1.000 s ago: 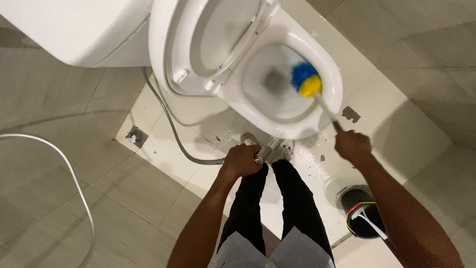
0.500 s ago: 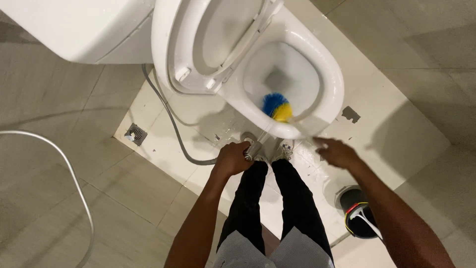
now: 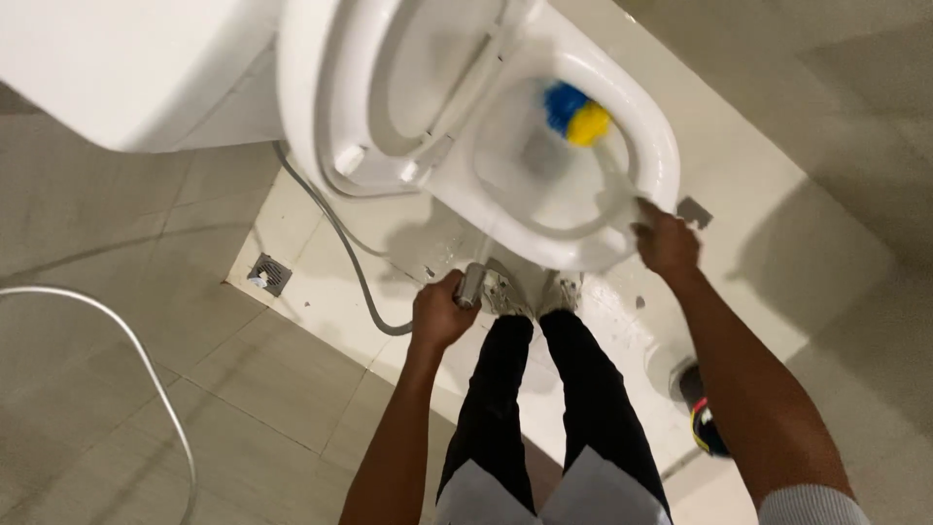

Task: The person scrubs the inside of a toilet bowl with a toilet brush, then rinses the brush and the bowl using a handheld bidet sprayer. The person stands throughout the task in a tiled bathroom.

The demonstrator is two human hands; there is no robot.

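Closest to the camera, the person's two legs in black trousers (image 3: pixel 544 408) run straight up the middle of the frame, the waist cut off at the bottom edge, and the pale shoes (image 3: pixel 533 292) stand on the wet white floor (image 3: pixel 311 292) just before the bowl. The left hand (image 3: pixel 442 313) is shut in a fist, fingers clamped on a metal spray nozzle (image 3: pixel 473 282) whose grey hose (image 3: pixel 340 243) curves away leftward along the floor and slips behind the toilet (its far end is hidden). The right hand (image 3: pixel 666 240) sits at the near rim of the bowl, fingers wrapped on the pale handle of the toilet brush (image 3: pixel 577 112); the handle is blurred and hard to follow, but the blue and yellow head is plain to see, down inside the toilet bowl (image 3: pixel 661 156) against its far right wall. Low on the right, a dark round holder (image 3: pixel 708 423) peeks out beside the right forearm, mostly covered by it. Out left, a small square floor drain (image 3: pixel 268 274) sits in the white tile, and a second thin hose (image 3: pixel 117 340) loops across the grey tiles and runs off the frame. Farther back, the raised seat and lid (image 3: pixel 389 87) lean up, with the white cistern (image 3: pixel 126 58) cropped at the top left corner.
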